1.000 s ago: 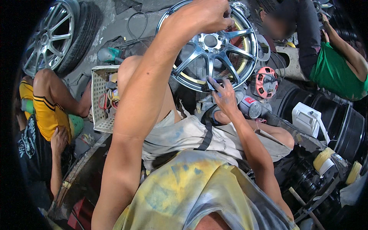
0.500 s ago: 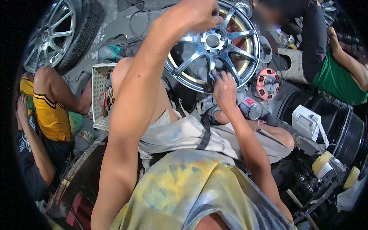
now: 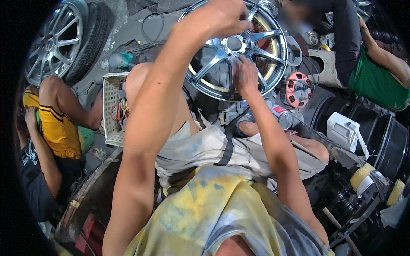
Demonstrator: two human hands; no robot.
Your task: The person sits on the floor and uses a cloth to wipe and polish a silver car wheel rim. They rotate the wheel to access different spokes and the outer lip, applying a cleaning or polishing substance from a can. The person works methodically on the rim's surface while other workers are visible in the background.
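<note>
A silvery multi-spoke car wheel rim (image 3: 209, 70) lies face up before me, with a pale yellow band inside its outer lip. My left hand (image 3: 229, 18) is over its far part, fingers curled down by a spoke; whatever they hold is hidden. On the spoke nearest me, just below the round hub hole, my right hand (image 3: 245, 77) presses with bent fingers, smeared by motion. Anything small pinched beneath its fingertips cannot be made out.
A pale perforated basket (image 3: 112, 109) with scissors stands left of my knee. At right are a pink cable reel (image 3: 297, 90), a metal can (image 3: 282, 117) and a white box-shaped device (image 3: 342, 131). Another wheel with a tyre (image 3: 87, 47) stands far left. Other people sit on both sides.
My right hand has slid along the spoke, away from me and toward the hub. My left hand stays nearly in place, shifted slightly right. The view has moved a little.
</note>
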